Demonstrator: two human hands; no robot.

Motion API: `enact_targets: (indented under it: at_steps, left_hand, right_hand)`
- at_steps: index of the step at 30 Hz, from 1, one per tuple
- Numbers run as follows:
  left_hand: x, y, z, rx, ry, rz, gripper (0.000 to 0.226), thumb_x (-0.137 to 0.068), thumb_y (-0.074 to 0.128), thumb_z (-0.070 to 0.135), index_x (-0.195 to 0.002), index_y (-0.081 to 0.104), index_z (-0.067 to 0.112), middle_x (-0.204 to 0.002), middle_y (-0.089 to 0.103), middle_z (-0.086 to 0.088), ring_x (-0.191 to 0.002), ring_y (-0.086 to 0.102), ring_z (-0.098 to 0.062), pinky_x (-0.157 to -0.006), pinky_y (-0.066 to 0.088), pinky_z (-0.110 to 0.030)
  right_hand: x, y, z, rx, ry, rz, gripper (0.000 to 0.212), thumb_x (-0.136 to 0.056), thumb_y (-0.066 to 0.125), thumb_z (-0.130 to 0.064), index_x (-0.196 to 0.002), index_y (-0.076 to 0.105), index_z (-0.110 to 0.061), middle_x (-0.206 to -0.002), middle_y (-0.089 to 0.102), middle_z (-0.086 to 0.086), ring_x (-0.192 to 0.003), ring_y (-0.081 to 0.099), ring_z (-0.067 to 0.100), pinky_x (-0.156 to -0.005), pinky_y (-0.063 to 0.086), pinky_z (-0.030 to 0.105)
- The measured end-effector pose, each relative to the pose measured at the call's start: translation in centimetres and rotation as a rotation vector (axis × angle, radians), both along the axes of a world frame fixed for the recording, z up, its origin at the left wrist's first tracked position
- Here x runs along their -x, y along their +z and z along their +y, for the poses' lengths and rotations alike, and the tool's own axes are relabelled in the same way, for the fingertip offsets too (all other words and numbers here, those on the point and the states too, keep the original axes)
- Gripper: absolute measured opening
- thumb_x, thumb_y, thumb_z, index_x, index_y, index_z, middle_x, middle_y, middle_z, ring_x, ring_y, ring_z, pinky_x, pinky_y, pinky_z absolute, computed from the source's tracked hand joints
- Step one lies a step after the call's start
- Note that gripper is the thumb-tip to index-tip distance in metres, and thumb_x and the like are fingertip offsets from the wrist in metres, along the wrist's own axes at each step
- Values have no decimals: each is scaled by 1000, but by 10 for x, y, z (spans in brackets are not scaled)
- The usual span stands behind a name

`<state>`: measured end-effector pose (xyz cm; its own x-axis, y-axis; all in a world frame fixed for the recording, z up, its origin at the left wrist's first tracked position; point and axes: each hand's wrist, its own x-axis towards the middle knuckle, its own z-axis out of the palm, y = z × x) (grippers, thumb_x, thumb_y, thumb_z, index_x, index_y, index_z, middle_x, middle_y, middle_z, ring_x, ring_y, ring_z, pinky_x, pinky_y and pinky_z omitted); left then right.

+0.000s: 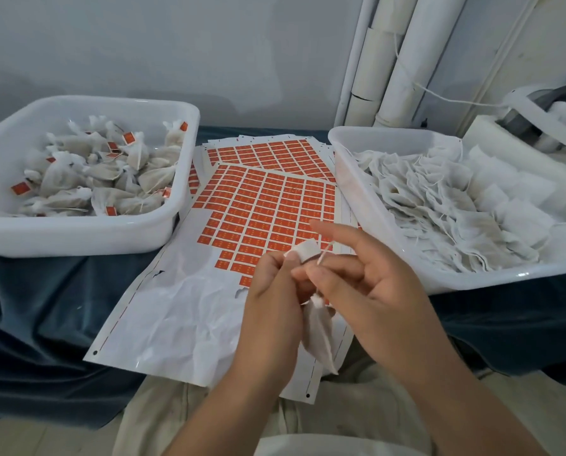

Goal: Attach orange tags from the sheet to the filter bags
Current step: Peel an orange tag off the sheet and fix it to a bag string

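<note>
My left hand [271,291] pinches a small white-backed paper tag [305,251]; my right hand [373,284] pinches the string [325,254] of the white mesh filter bag [321,337] hanging between them. Beyond them, the white sheet of orange tags [262,205] lies on the blue-draped bench [45,307], pale wall [143,44] behind.

Orange tags [262,205] gridded on white sheet [163,311]; white tubs [77,235].

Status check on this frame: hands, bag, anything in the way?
Tag pinched in left hand. String pinched in right hand, bag hanging below. Nothing in the way; sheet underneath.
</note>
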<state>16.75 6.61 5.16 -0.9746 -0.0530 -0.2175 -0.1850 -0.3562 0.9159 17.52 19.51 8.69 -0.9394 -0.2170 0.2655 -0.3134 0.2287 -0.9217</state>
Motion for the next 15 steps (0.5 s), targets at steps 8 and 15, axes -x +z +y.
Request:
enact_targets:
  at_steps: [8,15]
  left_hand:
    - [0,5,1,264,51,243,21,-106,55,36,-92,65,23,-80,71,3,-71,71,-10,-56,49,-10]
    - [5,4,-10,436,17,431,16,-99,58,25,-87,61,15,-75,66,7,-71,68,-20,-58,56,-18]
  right_hand:
    - [5,11,18,-116,-172,98,32,-98,70,-43,-128,62,-47,-104,76,-27,-106,71,-5,-87,58,24]
    - [12,12,22,-219,-134,157,30,-105,55,-38,-134,54,-47,-109,74,-24,-114,66,-6,-91,53,12]
